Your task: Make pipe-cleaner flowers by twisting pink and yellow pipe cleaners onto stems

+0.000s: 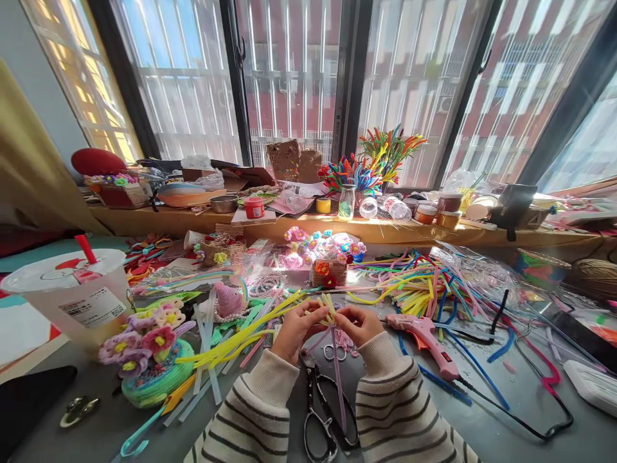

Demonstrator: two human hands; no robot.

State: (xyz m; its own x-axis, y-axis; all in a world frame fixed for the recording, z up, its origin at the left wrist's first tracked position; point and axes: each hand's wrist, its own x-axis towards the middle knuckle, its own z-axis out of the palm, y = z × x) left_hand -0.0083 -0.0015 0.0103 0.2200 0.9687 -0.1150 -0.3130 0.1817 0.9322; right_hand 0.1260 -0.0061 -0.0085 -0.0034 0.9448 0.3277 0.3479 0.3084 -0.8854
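Note:
My left hand (pixel 297 326) and my right hand (pixel 359 323) meet at the middle of the table, fingertips pinched on a small cluster of yellow pipe cleaners (pixel 328 307). From between the hands a pale purple pipe cleaner (pixel 338 376) hangs down toward me. Just below lie large black-handled scissors (pixel 321 411), and a small pair of scissors (pixel 335 352) shows behind the purple stem. A loose bundle of long yellow pipe cleaners (pixel 231 347) stretches out left of my left hand. To the right of my right hand rests a pink glue gun (pixel 427 337).
At the left stand a drink cup (pixel 91 302) with a red straw and a green-blue knitted piece (pixel 159 376) with flowers. Multicoloured pipe cleaners (pixel 424 286) are heaped at back right. The glue gun's black cord (pixel 511 421) curves across the right. A windowsill (pixel 289 225) holds jars.

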